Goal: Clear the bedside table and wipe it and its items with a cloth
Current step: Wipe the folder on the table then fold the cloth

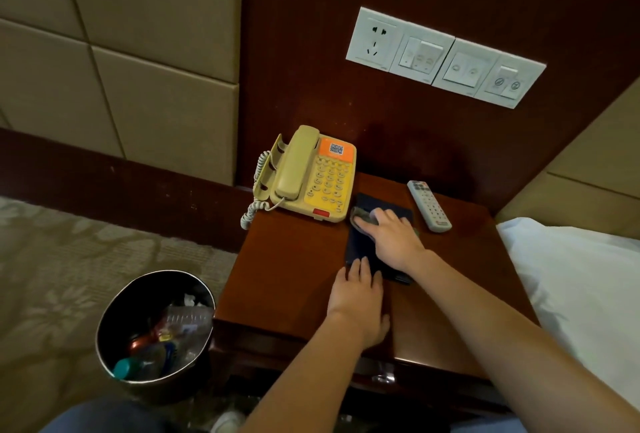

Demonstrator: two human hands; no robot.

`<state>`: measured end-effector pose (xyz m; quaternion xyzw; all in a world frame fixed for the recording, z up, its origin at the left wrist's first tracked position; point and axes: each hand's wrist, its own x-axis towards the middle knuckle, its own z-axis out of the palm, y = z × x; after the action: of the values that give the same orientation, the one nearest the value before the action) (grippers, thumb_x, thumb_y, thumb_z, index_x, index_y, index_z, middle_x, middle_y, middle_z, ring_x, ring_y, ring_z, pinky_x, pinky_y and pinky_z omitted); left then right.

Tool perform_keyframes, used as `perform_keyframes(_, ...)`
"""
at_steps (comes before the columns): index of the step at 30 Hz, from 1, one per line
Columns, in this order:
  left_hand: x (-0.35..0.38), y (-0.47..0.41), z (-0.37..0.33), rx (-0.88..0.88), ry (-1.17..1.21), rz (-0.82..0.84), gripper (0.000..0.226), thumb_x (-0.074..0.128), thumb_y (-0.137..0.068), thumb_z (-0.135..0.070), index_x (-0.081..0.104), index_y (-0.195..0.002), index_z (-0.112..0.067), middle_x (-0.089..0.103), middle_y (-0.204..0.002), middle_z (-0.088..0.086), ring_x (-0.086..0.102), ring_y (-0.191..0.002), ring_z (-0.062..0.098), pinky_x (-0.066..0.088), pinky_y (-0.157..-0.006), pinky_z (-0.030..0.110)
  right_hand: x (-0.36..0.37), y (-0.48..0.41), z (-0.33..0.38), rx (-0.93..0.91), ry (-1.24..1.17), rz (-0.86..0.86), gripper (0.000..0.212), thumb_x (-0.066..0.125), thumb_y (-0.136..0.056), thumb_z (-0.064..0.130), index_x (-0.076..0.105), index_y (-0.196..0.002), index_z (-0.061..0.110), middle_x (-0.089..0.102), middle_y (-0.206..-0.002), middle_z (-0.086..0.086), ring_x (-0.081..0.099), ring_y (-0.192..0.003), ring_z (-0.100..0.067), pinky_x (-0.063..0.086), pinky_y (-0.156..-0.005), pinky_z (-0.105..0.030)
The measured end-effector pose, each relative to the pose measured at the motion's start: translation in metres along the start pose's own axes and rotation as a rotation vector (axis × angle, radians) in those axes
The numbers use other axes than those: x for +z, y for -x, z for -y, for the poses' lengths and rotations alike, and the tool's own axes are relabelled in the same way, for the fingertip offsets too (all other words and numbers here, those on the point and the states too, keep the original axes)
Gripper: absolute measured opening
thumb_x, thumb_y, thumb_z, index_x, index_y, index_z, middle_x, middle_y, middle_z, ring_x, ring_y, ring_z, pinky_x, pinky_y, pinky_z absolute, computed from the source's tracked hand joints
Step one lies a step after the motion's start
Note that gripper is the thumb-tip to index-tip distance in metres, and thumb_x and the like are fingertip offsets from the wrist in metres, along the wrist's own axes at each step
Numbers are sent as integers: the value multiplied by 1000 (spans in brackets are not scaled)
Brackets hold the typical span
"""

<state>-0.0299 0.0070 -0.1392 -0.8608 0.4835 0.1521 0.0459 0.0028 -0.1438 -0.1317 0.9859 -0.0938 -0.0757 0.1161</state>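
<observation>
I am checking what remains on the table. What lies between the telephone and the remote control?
In the head view, a dark folder lies between the telephone and the remote control; the right hand presses a cloth on it.

We record one view only: a wide-angle camera worn on the head. It faces forward and steeply down, close above the bedside table (287,259), which fills the centre of the frame. The switch panel (446,58) lies upper right, the bin (156,387) lower left.
</observation>
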Motion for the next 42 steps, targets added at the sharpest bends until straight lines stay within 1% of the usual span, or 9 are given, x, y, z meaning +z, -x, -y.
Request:
perform_keyframes(7, 6, 21, 41, -58, -17, -114, 57, 26, -102, -28, 8, -150, -4, -1, -159, 14, 3, -147, 24, 7, -120, 37, 8, 38, 3, -136, -40, -44, 60, 42, -94, 9, 28, -147, 31, 31, -142, -6, 31, -128, -27, 31, -96, -39)
perform_keyframes(17, 0, 31, 42, -165, -124, -147, 56, 27, -102, -22, 8, -150, -2, 5, -158, 16, 1, -147, 27, 4, -119, 42, 19, 87, 1, -313, -61, -115, 55, 42, -96, 5, 35, -146, 28, 33, -148, -9, 26, -139, -32, 25, -111, -45)
perform_keyframes(22, -8, 24, 42, -170, -120, -171, 56, 26, -102, -22, 7, -150, -2, 6, -159, 15, 2, -147, 27, 4, -119, 41, 35, 117, -45, -288, -36, -103, 53, 53, -91, 11, 44, -140, 28, 43, -142, -6, 39, -133, -27, 36, -104, -42)
perform_keyframes(25, -10, 16, 39, -160, -71, -180, 55, 26, -102, -22, 8, -150, -3, 6, -159, 13, 3, -147, 25, 3, -119, 39, 47, 133, -68, -222, -14, -133, 65, 82, -67, 14, 60, -126, 29, 62, -120, -2, 62, -109, -21, 53, -83, -33)
perform_keyframes(27, -9, 9, 35, -140, -23, -206, 54, 24, -102, -22, 9, -151, -5, 7, -159, 11, 3, -147, 23, 3, -119, 38, 53, 137, -79, -142, -1, -157, 70, 88, -55, 12, 65, -120, 26, 65, -111, -1, 65, -101, -20, 55, -74, -32)
perform_keyframes(29, -9, 2, 29, -118, 6, -230, 53, 23, -102, -22, 9, -151, -6, 7, -159, 10, 3, -147, 22, 3, -119, 36, 51, 134, -85, -27, -71, -242, 69, 86, -56, 5, 64, -119, 20, 65, -109, -6, 66, -97, -24, 57, -70, -33)
perform_keyframes(32, -11, -12, 24, -109, 14, -249, 53, 23, -103, -22, 8, -151, -6, 6, -159, 10, 3, -147, 22, 3, -119, 37, 40, 113, -82, 154, -277, -404, 51, 69, -75, -4, 60, -124, 10, 61, -114, -13, 60, -103, -30, 56, -76, -38)
perform_keyframes(37, -15, -37, 29, -142, 71, -291, 52, 23, -104, -25, 9, -151, -5, 8, -159, 11, 6, -147, 22, 6, -119, 35, 27, 63, -46, 75, -249, -278, 52, 45, -92, 4, 41, -142, 19, 44, -137, -6, 40, -125, -26, 42, -93, -38)
perform_keyframes(42, -17, -60, 29, -68, 31, -270, 54, 25, -104, -24, 5, -150, -3, 4, -159, 12, 4, -147, 22, 5, -119, 34, 24, 33, -30, 35, -172, -316, 58, 53, -87, 3, 40, -142, 13, 47, -132, -10, 43, -123, -30, 38, -91, -42)
